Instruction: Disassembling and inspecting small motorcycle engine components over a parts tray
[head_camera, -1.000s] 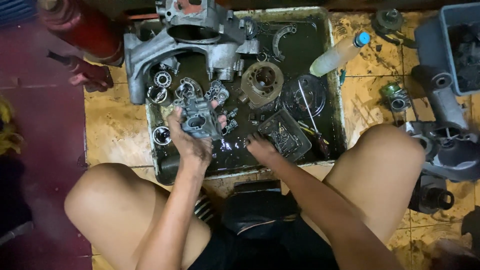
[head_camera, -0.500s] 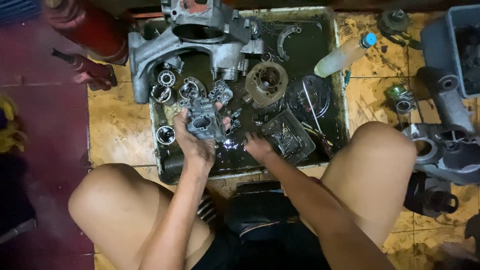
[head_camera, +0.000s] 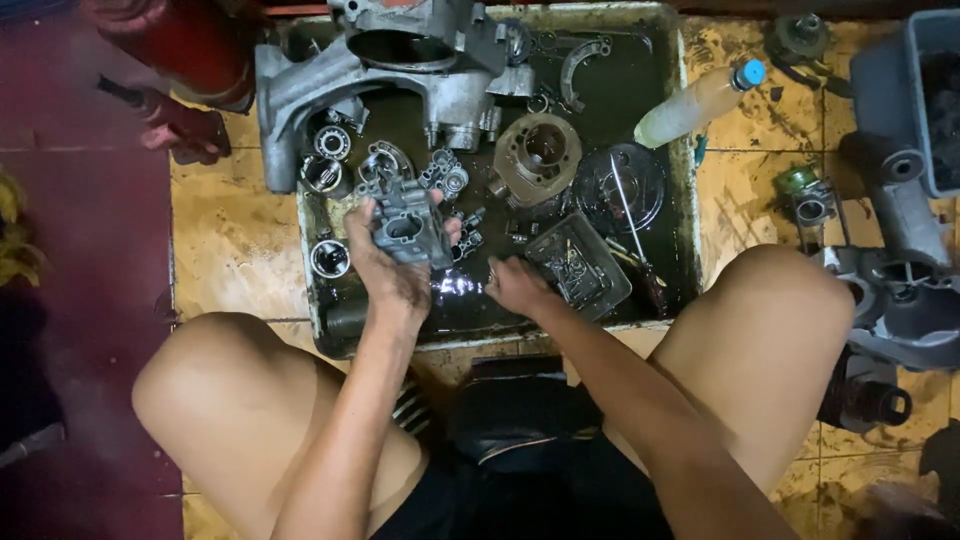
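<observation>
My left hand (head_camera: 385, 270) grips a grey metal carburettor body (head_camera: 405, 225) and holds it just above the dark oily wash tray (head_camera: 682, 180). My right hand (head_camera: 515, 287) is low in the tray's near side, fingers curled down in the black liquid, close to a small rectangular tin of little parts (head_camera: 578, 265). What the fingers hold, if anything, is hidden. A round finned cylinder (head_camera: 540, 152) and a dark round cover (head_camera: 620, 185) lie in the tray beyond both hands.
A large grey engine casing (head_camera: 390, 65) fills the tray's far left. Bearings (head_camera: 332, 142) lie beside it. A plastic bottle with a blue cap (head_camera: 700, 100) leans at the tray's right rim. More grey engine parts (head_camera: 900, 270) sit at right, a red cylinder (head_camera: 190, 45) at far left.
My left hand has kept the carburettor body, turning it slightly. My right hand has shifted a little left and nearer in the tray.
</observation>
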